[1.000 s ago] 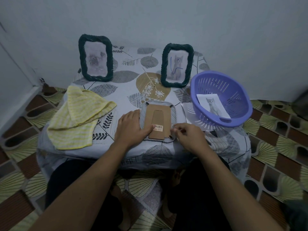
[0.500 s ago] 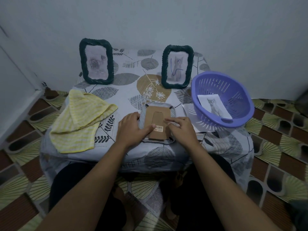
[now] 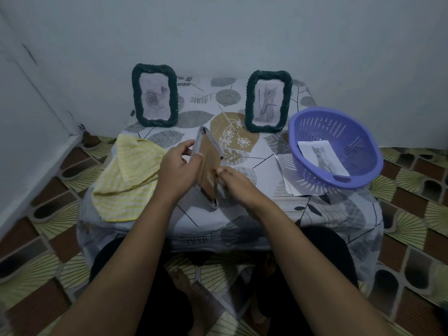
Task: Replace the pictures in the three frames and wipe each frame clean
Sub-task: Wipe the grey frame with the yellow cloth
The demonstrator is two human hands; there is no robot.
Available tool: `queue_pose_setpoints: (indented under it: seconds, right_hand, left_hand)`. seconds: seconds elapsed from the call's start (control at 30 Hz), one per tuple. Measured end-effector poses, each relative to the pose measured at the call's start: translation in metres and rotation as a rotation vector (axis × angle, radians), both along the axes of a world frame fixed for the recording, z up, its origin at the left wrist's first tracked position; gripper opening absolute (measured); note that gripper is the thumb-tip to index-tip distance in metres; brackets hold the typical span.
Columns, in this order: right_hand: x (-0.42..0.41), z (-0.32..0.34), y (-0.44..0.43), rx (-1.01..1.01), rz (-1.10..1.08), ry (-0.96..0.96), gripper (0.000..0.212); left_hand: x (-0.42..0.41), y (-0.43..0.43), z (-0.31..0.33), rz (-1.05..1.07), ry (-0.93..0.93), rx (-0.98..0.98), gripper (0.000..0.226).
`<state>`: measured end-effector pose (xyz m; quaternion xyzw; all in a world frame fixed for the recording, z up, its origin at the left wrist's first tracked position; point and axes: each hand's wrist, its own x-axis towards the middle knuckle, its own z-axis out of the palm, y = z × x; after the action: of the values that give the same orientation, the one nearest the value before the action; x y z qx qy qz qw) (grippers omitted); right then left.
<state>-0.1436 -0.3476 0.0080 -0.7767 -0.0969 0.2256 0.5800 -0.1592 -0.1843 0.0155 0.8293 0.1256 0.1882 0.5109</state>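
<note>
The frame [image 3: 208,161], which lay flat and face down on the table [image 3: 244,214] half a second ago, is now raised and tilted on edge over the table's middle. The left hand [image 3: 175,172] grasps its left side. The right hand [image 3: 236,184] pinches its brown cardboard back, which faces 3 o'clock.

1. The left arm [image 3: 135,258] and right arm [image 3: 298,258] are bare from the near edge up to the wrists.
2. The left hand [image 3: 178,166] and right hand [image 3: 234,181] are bare too.
3. Plain black clothing [image 3: 322,258] covers the legs, showing left and right of the arms.
4. A bare foot [image 3: 186,284] shows between the arms, dim in shadow.
</note>
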Motion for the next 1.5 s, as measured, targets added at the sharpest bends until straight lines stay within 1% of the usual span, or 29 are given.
queue_pose_setpoints:
  seconds: [0.07,0.1,0.13,0.2,0.3,0.33,0.4,0.47,0.53,0.6,0.67,0.73,0.8,0.87,0.93,0.97,1.0,1.07,1.17,1.2,1.27,1.33,1.4,1.5]
  right_hand:
    - [0.002,0.002,0.003,0.103,-0.077,0.074,0.040]
    - [0.004,0.003,0.003,0.169,-0.130,0.124,0.042]
    - [0.006,0.004,0.002,0.257,-0.188,0.193,0.043]
    - [0.012,0.006,-0.006,0.453,-0.298,0.306,0.044]
    - [0.025,0.009,-0.028,0.666,-0.371,0.376,0.047]
    - [0.027,0.010,-0.035,0.725,-0.375,0.401,0.049]
    - [0.030,0.006,-0.044,0.779,-0.373,0.443,0.051]
    - [0.031,-0.005,-0.050,0.767,-0.375,0.494,0.053]
    - [0.032,-0.016,-0.053,0.751,-0.391,0.543,0.055]
    - [0.031,-0.022,-0.052,0.738,-0.403,0.562,0.052]
    - [0.029,-0.027,-0.047,0.752,-0.399,0.584,0.053]
    - [0.027,-0.031,-0.039,0.749,-0.394,0.601,0.056]
    - [0.026,-0.034,-0.028,0.741,-0.395,0.599,0.055]
    - [0.027,-0.036,-0.018,0.735,-0.391,0.602,0.057]
    - [0.028,-0.037,-0.008,0.731,-0.382,0.602,0.057]
    - [0.029,-0.037,-0.004,0.729,-0.376,0.598,0.057]
    - [0.029,-0.037,0.001,0.734,-0.364,0.594,0.057]
    - [0.030,-0.037,0.009,0.748,-0.339,0.591,0.057]
    - [0.027,-0.036,0.017,0.765,-0.311,0.582,0.057]
    - [0.027,-0.037,0.018,0.769,-0.306,0.581,0.056]
    - [0.027,-0.039,0.020,0.794,-0.302,0.566,0.054]
    - [0.025,-0.039,0.023,0.813,-0.301,0.540,0.051]
    - [0.021,-0.037,0.029,0.839,-0.299,0.512,0.052]
    - [0.013,-0.031,0.036,0.875,-0.289,0.505,0.071]
  left_hand:
    - [0.000,-0.005,0.006,-0.043,-0.009,0.195,0.058]
    - [0.000,-0.009,0.006,-0.074,-0.011,0.265,0.062]
    - [0.000,-0.014,0.006,-0.121,-0.009,0.295,0.066]
    - [-0.003,-0.030,0.009,-0.247,0.031,0.280,0.067]
    - [-0.007,-0.052,0.012,-0.450,0.134,0.260,0.064]
    - [-0.007,-0.055,0.010,-0.484,0.151,0.242,0.064]
    - [-0.005,-0.053,0.001,-0.501,0.157,0.212,0.064]
    - [-0.001,-0.044,-0.011,-0.437,0.127,0.207,0.064]
    - [0.003,-0.028,-0.025,-0.307,0.107,0.265,0.062]
    - [0.005,-0.010,-0.036,-0.157,0.106,0.409,0.050]
    - [0.003,0.006,-0.042,0.007,0.151,0.553,0.038]
    - [0.000,0.019,-0.045,0.172,0.196,0.627,0.036]
    - [-0.003,0.032,-0.045,0.298,0.200,0.707,0.039]
    - [-0.001,0.044,-0.047,0.327,0.229,0.747,0.051]
    - [0.002,0.056,-0.048,0.266,0.354,0.774,0.066]
    - [0.005,0.061,-0.050,0.229,0.432,0.796,0.070]
    - [0.007,0.066,-0.052,0.199,0.494,0.825,0.069]
    - [0.009,0.074,-0.055,0.173,0.537,0.870,0.059]
    - [0.006,0.078,-0.055,0.227,0.470,0.888,0.043]
    - [0.005,0.078,-0.055,0.261,0.405,0.881,0.039]
    - [0.002,0.076,-0.051,0.310,0.206,0.824,0.034]
    - [-0.002,0.070,-0.037,0.307,-0.008,0.655,0.032]
    - [-0.007,0.056,-0.018,0.268,-0.122,0.471,0.030]
    - [-0.022,0.026,0.007,0.198,-0.251,0.338,0.031]
